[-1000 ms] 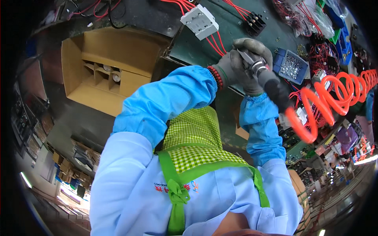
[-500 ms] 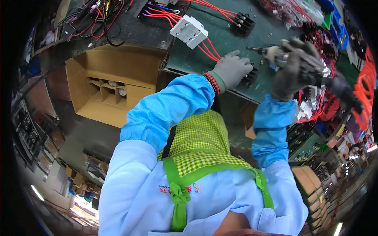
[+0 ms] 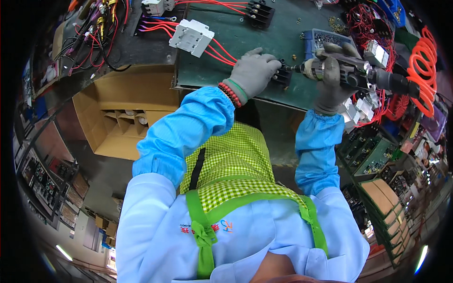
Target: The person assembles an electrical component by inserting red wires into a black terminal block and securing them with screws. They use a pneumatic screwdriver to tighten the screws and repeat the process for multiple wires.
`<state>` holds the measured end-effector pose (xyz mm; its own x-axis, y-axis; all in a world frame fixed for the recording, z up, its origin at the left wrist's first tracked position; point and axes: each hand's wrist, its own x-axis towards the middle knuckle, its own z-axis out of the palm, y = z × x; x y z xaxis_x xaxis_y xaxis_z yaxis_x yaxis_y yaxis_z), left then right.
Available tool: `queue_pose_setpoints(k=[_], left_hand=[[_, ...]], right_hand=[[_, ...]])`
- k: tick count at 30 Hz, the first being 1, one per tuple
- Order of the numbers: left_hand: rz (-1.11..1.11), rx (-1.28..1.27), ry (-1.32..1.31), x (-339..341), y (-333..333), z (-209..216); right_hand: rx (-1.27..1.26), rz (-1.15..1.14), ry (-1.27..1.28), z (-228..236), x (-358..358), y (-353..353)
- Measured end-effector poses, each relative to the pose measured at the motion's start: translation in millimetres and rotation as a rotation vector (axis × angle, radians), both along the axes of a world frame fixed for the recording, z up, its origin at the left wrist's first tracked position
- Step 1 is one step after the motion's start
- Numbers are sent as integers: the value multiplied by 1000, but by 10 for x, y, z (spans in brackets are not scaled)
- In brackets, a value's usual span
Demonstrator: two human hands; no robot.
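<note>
My left hand (image 3: pixel 252 73), in a grey glove, is closed over the near end of a black terminal block (image 3: pixel 282 79). Red wires (image 3: pixel 221 54) run from a white contactor (image 3: pixel 191 37) to beneath its fingers. In my gloved right hand (image 3: pixel 334 80) is a power screwdriver (image 3: pixel 314 69), held level with my fingers wrapped round its body. Its bit points left and meets the terminal block beside my left fingertips. The exact contact with a screw is too small to make out.
A second black terminal block (image 3: pixel 260 14) with red wires lies farther back. A blue tray of small screws (image 3: pixel 325 37) stands behind the screwdriver. An orange coiled hose (image 3: pixel 421 61) hangs at the right. Below the bench's left part sits an open cardboard box (image 3: pixel 137 89).
The screwdriver has come down and left, its bit now at the terminal block instead of above it. My left hand stays at the block. The whole view has shifted.
</note>
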<state>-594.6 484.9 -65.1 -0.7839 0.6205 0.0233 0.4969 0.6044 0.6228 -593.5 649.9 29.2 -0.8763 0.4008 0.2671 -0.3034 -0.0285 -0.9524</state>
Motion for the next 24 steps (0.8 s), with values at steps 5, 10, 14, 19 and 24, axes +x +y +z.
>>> queue_pose_setpoints(k=[5,10,14,19,24], left_hand=[[18,4,4,4,27,-14],[15,21,16,-9,18,-31],[-5,16,12,-47,15,-27],[16,16,-11,-21,21,-1],[24,-12,-24,-22,27,37]], right_hand=[[30,-54,-19,-58,7,-3],[72,-83,-10,-165,46,-11],[129,-150,-64,-158,11,-34],[123,-159,-51,-138,25,14],[157,-186,-29,-47,-5,-1]])
